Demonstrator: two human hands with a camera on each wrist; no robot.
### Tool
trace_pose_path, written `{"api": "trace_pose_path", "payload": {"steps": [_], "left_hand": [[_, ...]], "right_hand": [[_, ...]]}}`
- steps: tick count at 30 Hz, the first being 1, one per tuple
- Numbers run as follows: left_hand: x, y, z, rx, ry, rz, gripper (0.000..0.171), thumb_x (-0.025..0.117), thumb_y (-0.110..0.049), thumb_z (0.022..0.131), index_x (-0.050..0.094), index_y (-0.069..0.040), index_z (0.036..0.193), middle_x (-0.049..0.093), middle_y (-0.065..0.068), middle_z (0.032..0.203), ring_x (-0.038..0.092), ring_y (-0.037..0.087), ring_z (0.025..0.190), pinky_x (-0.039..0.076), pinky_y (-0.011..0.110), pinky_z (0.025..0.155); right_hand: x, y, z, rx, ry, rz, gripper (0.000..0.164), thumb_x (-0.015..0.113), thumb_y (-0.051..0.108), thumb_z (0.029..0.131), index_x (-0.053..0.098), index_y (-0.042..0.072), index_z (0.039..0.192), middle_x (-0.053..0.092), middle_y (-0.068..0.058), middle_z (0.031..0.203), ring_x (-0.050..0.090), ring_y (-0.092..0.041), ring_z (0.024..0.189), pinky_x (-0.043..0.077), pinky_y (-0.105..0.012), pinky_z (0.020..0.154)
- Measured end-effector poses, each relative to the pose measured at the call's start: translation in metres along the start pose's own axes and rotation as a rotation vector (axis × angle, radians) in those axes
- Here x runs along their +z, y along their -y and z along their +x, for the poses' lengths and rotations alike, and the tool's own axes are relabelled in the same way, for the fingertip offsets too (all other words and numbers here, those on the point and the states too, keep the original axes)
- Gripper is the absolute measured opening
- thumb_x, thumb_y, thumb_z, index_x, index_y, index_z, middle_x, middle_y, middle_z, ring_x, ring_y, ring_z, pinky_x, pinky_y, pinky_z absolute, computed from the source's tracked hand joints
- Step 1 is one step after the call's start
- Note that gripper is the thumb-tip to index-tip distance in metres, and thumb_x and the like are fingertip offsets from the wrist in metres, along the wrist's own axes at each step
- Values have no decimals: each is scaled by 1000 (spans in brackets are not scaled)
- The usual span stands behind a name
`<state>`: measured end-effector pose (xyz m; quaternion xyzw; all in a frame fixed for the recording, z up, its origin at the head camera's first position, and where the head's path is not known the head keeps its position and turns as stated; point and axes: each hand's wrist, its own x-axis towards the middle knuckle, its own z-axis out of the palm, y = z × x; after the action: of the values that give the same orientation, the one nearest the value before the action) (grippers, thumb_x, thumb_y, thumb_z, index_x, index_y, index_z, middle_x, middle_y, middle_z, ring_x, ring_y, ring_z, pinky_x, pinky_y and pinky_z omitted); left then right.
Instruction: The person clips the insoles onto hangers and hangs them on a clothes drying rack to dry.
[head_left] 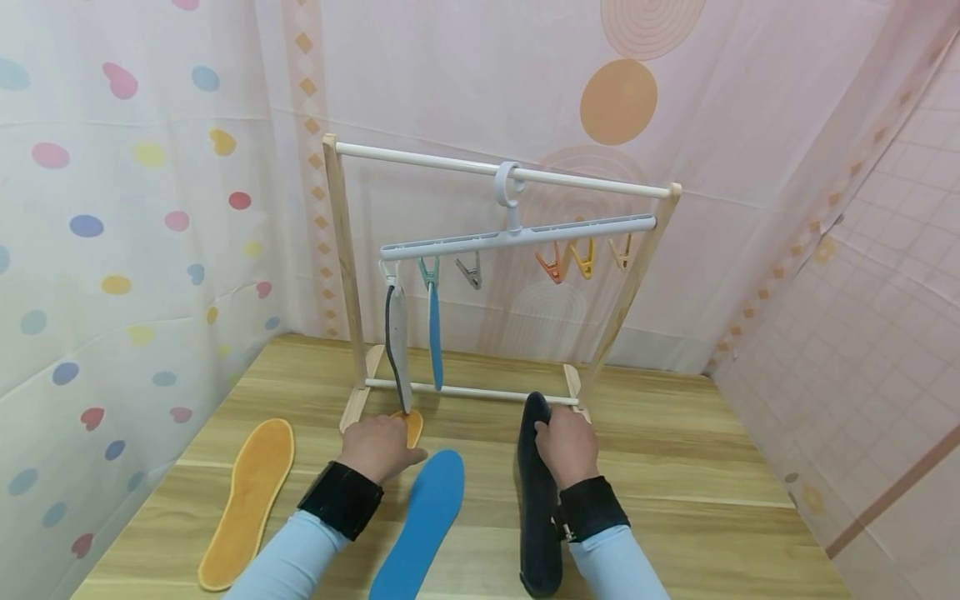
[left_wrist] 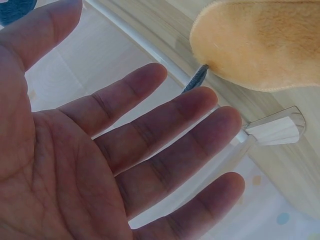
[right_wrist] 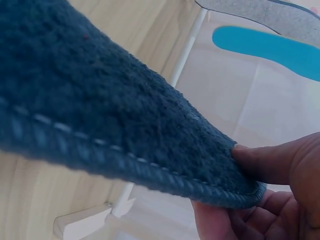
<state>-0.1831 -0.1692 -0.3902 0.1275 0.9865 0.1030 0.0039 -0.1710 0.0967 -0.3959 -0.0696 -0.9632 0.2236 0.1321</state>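
My right hand (head_left: 567, 446) pinches one end of a dark fuzzy insole (head_left: 534, 500), thumb on its pile and fingers behind, as the right wrist view shows. The insole's other end reaches toward me. My left hand (head_left: 378, 446) has its fingers spread and straight and holds nothing. It hides most of an orange insole (head_left: 412, 427) in the head view; the left wrist view shows that insole's fuzzy top beyond the fingertips. A blue insole (head_left: 427, 521) lies between my arms. Another orange insole (head_left: 251, 504) lies on the left.
On a wooden rack (head_left: 347, 250) hangs a pale clip hanger (head_left: 450, 244), tilted. At its left a grey insole (head_left: 400, 342) and a blue insole (head_left: 435, 337) dangle from clips. Grey (head_left: 470, 271), orange (head_left: 551, 265), yellow (head_left: 583, 260) and beige clips (head_left: 621, 252) hold nothing.
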Motion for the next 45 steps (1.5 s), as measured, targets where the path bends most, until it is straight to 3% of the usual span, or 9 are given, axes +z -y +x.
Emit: {"api": "trace_pose_path", "payload": {"steps": [9,18,30,38,45], "left_hand": [[0,-1,1,-1,6,5,46,77,-46,82,68,-1,84,50,5,64,51,22,58,44,36,51],[0,-1,3,-21,25,10,49,76,-47,82,68,1,89,50,6,63,51,22,57,43,35,51],[-3,-1,2,-4,-1,-6,44,76,-44,82,67,-1,85,49,5,62,51,21,56,41,33,49],[-4,-1,3,3,-5,-13,40,76,-42,82,65,-4,77,48,4,59,49,19,52,41,33,46],[-8,-2,4,7,-12,-18,42,76,-42,84,69,-1,83,52,5,62,52,20,55,45,36,49]], "right_hand": [[-1,4,1,-31,-58,-2,19,69,15,92,69,-4,98,70,-19,88,67,-35,81,53,-48,68],[-6,10,-1,-31,-100,29,27,68,15,93,68,-5,111,71,-21,98,68,-38,89,54,-50,72],[-9,13,1,-68,-174,35,20,70,17,92,67,-2,99,68,-16,81,66,-34,73,51,-46,62],[-13,17,3,-59,-177,73,20,69,18,94,67,0,99,67,-13,78,65,-28,69,50,-42,58],[-15,21,4,-79,-204,88,18,71,17,92,67,0,95,66,-12,75,64,-28,67,48,-41,57]]}}
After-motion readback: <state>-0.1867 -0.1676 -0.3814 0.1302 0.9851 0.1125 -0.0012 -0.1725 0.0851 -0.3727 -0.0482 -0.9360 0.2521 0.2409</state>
